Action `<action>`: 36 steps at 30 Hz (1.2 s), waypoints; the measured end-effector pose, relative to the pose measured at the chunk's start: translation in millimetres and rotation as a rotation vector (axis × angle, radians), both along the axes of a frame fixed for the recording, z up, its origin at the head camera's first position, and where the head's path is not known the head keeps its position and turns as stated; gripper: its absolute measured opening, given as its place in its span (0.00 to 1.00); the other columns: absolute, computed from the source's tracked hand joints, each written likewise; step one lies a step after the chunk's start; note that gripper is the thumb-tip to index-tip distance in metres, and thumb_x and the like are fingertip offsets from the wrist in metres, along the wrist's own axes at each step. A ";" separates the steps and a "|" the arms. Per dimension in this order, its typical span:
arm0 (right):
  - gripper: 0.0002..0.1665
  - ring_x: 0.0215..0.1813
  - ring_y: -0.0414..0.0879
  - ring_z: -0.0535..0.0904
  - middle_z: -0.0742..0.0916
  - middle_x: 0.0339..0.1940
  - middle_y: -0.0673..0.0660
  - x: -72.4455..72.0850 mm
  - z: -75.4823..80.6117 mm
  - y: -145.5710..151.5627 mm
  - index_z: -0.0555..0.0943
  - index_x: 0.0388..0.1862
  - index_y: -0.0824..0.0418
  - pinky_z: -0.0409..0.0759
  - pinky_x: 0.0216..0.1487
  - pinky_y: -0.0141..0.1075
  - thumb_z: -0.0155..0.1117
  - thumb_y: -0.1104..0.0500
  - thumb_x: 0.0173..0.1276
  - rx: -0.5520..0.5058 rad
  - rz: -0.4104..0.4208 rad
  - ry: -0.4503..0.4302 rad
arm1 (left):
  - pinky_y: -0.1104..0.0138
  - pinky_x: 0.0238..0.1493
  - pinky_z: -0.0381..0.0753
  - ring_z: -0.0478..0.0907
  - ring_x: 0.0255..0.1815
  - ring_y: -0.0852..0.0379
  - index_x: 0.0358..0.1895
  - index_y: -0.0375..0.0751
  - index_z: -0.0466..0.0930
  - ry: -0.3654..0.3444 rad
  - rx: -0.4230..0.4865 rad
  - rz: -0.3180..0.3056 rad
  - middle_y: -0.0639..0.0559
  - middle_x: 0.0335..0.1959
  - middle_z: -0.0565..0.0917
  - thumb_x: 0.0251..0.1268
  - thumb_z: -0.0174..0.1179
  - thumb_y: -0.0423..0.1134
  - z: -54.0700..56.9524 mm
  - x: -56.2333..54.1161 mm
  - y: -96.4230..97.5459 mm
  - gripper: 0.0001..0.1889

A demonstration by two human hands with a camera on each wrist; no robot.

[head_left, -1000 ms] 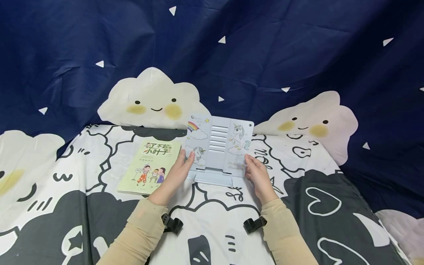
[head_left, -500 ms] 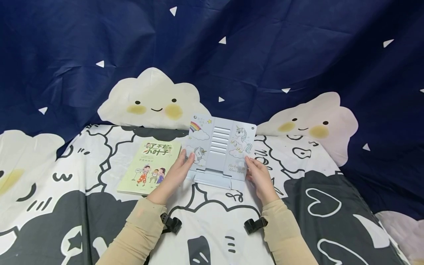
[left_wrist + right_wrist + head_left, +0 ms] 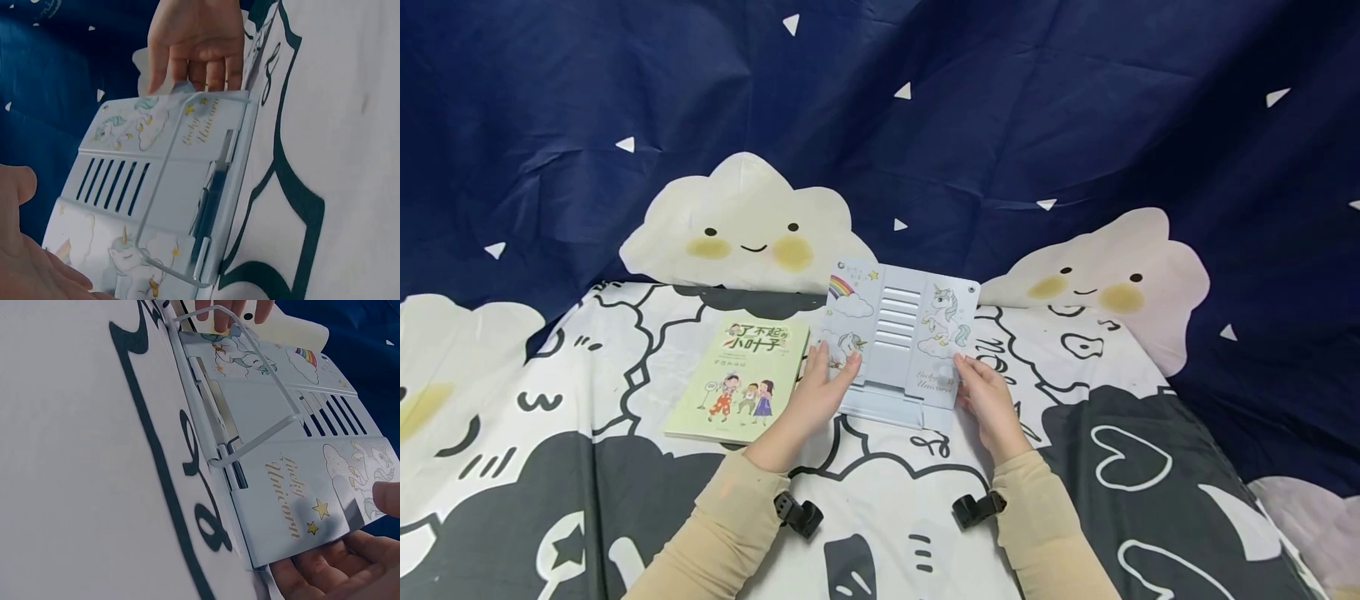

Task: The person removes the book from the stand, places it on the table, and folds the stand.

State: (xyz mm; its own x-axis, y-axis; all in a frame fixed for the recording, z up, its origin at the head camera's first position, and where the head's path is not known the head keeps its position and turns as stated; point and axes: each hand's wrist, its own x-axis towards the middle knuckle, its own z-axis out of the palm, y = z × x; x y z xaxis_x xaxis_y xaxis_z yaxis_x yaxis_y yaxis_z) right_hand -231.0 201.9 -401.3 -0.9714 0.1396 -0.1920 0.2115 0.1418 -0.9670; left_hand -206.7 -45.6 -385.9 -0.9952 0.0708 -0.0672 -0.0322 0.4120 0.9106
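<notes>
A pale blue metal book stand (image 3: 892, 367) with unicorn pictures and several slots stands tilted on the patterned cloth. My right hand (image 3: 988, 400) grips its right edge; in the right wrist view the thumb (image 3: 387, 499) lies over the front and the fingers bend beneath. My left hand (image 3: 820, 396) is at the stand's left edge with its thumb spread away from the fingers. In the left wrist view, that thumb (image 3: 24, 182) is off the panel. A pale wire page holder (image 3: 259, 362) juts from the stand's lower lip. The stand's back is mostly hidden.
A light green book (image 3: 737, 379) with cartoon children lies flat left of the stand. Behind it hangs a dark blue curtain (image 3: 925, 158), with cloud-shaped pieces (image 3: 748, 221) along its foot. Black-and-white printed cloth (image 3: 917, 500) covers the surface.
The stand has shifted slightly right and turned a little between the first two frames. Since then, my left hand has moved right, its thumb coming across the panel. My right hand stays put.
</notes>
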 end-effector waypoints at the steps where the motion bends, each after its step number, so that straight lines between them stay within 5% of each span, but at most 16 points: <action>1: 0.39 0.61 0.52 0.73 0.75 0.68 0.64 0.1 0.1 0.2 0.62 0.76 0.66 0.74 0.67 0.46 0.50 0.42 0.77 -0.001 0.001 0.001 | 0.36 0.77 0.38 0.35 0.80 0.30 0.79 0.31 0.40 -0.001 -0.004 -0.004 0.32 0.81 0.37 0.76 0.45 0.58 -0.3 -0.1 -0.1 0.43; 10: 0.37 0.57 0.48 0.75 0.78 0.66 0.62 0.8 0.7 0.9 0.66 0.73 0.65 0.76 0.60 0.39 0.51 0.41 0.77 0.022 -0.004 0.008 | 0.42 0.79 0.37 0.35 0.81 0.35 0.78 0.27 0.39 0.016 0.017 -0.043 0.31 0.80 0.38 0.77 0.44 0.56 -6.6 -6.2 -6.5 0.43; 22: 0.29 0.38 0.40 0.75 0.82 0.36 0.46 0.7 -1.5 1.6 0.78 0.59 0.64 0.75 0.44 0.31 0.54 0.42 0.76 0.062 -0.037 0.008 | 0.46 0.80 0.37 0.36 0.82 0.39 0.79 0.31 0.39 0.015 0.079 -0.061 0.35 0.81 0.39 0.76 0.45 0.58 -12.3 -9.9 -11.8 0.44; 30: 0.22 0.29 0.41 0.70 0.76 0.23 0.45 2.1 -3.4 2.5 0.78 0.38 0.63 0.74 0.34 0.29 0.58 0.43 0.74 0.062 -0.062 0.031 | 0.47 0.80 0.41 0.40 0.82 0.39 0.79 0.30 0.39 0.023 0.119 -0.052 0.35 0.81 0.42 0.76 0.46 0.58 -15.4 -11.9 -13.1 0.44; 36: 0.23 0.32 0.39 0.72 0.79 0.27 0.44 1.2 -3.5 2.7 0.79 0.45 0.65 0.76 0.38 0.30 0.57 0.44 0.75 0.041 -0.044 0.031 | 0.47 0.81 0.39 0.39 0.82 0.38 0.78 0.28 0.39 0.033 0.095 -0.057 0.32 0.80 0.43 0.76 0.48 0.54 -14.6 -11.0 -9.4 0.44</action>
